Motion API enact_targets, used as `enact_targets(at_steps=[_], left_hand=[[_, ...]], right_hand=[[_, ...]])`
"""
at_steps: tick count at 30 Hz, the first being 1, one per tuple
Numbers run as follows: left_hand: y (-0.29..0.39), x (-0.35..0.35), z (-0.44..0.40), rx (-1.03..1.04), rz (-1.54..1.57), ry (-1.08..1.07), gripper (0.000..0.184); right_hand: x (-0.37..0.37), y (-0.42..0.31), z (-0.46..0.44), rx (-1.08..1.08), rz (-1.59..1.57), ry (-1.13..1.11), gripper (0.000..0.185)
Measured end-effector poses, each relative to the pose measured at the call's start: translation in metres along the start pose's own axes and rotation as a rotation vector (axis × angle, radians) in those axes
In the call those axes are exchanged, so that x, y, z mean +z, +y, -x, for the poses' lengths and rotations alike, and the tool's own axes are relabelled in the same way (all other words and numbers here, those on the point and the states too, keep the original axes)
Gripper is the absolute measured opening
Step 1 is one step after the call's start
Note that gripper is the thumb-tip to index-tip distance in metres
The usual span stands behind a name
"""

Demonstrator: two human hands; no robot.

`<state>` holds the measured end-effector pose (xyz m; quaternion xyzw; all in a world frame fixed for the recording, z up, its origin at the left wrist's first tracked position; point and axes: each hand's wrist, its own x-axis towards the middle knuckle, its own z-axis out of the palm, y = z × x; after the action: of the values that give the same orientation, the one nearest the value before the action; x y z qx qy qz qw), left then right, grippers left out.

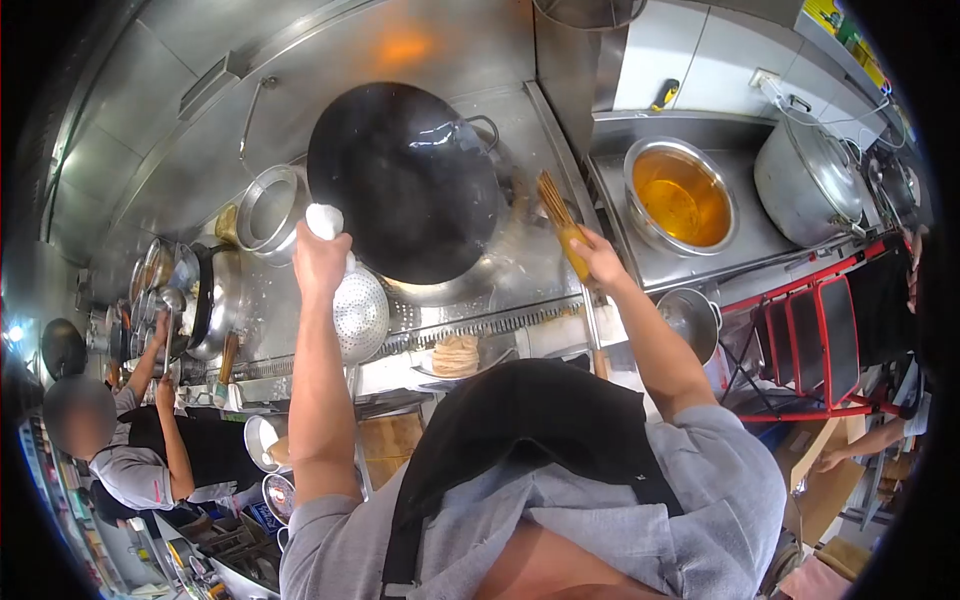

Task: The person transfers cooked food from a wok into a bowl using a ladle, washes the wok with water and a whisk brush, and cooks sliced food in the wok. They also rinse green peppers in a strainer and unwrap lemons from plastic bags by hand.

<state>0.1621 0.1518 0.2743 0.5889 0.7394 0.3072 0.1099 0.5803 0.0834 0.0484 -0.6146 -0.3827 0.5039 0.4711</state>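
My left hand [320,262] is closed round a white cloth [325,221] at the left rim of a large black wok [400,180]. Whether the wok's edge or a handle is inside the cloth is hidden. The wok tilts over the stove, and its dark inside looks bare. In my right hand [597,257] is a bamboo wok brush [558,210], bristles pointing up and away, to the right of the wok and apart from it. Just below my left hand lies a perforated skimmer [358,315].
A metal bowl of amber liquid [680,200] and a lidded pot [808,180] stand at right. Left of the wok is a round strainer [270,212]. A co-worker [150,450] works at far left. A red-framed step ladder [825,340] stands right, near another person's arm [865,445].
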Motion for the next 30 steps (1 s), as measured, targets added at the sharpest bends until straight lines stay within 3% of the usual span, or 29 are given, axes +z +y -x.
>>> enact_targets(at_steps=[4, 6, 8, 10, 12, 14, 15, 18, 20, 23, 24, 25, 26, 28, 29, 30], left_hand=[[0.005, 0.005, 0.038, 0.061, -0.047, -0.036, 0.061], [-0.015, 0.012, 0.069, 0.207, 0.083, -0.012, 0.069], [-0.058, 0.022, 0.099, 0.267, 0.028, -0.051, 0.078], [-0.073, 0.025, 0.123, 0.398, 0.095, 0.026, 0.075], [-0.085, 0.022, 0.116, 0.362, 0.082, -0.005, 0.077], [-0.103, 0.02, 0.088, 0.069, 0.165, -0.09, 0.07], [-0.107, 0.019, 0.066, 0.057, 0.227, -0.036, 0.06], [-0.146, 0.033, 0.009, -0.137, 0.434, -0.093, 0.038], [-0.186, 0.062, -0.007, -0.232, 0.531, -0.174, 0.03], [-0.189, 0.115, 0.01, -0.395, 0.492, -0.112, 0.028], [-0.186, 0.138, 0.017, -0.38, 0.705, -0.134, 0.028], [-0.201, 0.189, 0.022, -0.341, 0.634, 0.008, 0.028], [-0.141, 0.142, 0.032, -0.359, 0.825, -0.102, 0.027], [-0.154, 0.208, 0.045, -0.394, 0.903, -0.039, 0.026], [-0.135, 0.182, 0.051, -0.336, 0.963, -0.164, 0.025], [-0.124, 0.172, 0.057, -0.38, 1.021, -0.208, 0.031]], right_hand=[[0.035, 0.005, -0.038, 0.115, -0.262, 0.005, 0.047], [0.065, -0.018, -0.038, 0.286, -0.385, -0.018, 0.042], [0.099, -0.018, -0.028, 0.225, -0.436, 0.014, 0.039], [0.116, -0.028, -0.009, 0.187, -0.426, 0.061, 0.04], [0.118, -0.034, -0.008, 0.226, -0.483, 0.163, 0.04], [0.09, -0.048, -0.026, 0.333, -0.485, -0.044, 0.039], [0.076, -0.07, -0.03, 0.365, -0.453, -0.121, 0.037], [0.074, -0.159, -0.026, 0.049, -0.354, -0.118, 0.038], [0.081, -0.201, -0.044, -0.135, -0.352, -0.119, 0.042], [0.127, -0.245, -0.083, -0.287, -0.348, -0.08, 0.044], [0.146, -0.244, -0.108, -0.328, -0.281, -0.056, 0.048], [0.164, -0.24, -0.135, -0.372, -0.213, -0.03, 0.052], [0.181, -0.221, -0.17, -0.338, -0.177, -0.062, 0.053], [0.225, -0.175, -0.221, -0.047, -0.145, 0.001, 0.052], [0.237, -0.136, -0.257, 0.174, -0.186, -0.045, 0.049], [0.263, -0.119, -0.257, 0.062, 0.031, 0.069, 0.047]])
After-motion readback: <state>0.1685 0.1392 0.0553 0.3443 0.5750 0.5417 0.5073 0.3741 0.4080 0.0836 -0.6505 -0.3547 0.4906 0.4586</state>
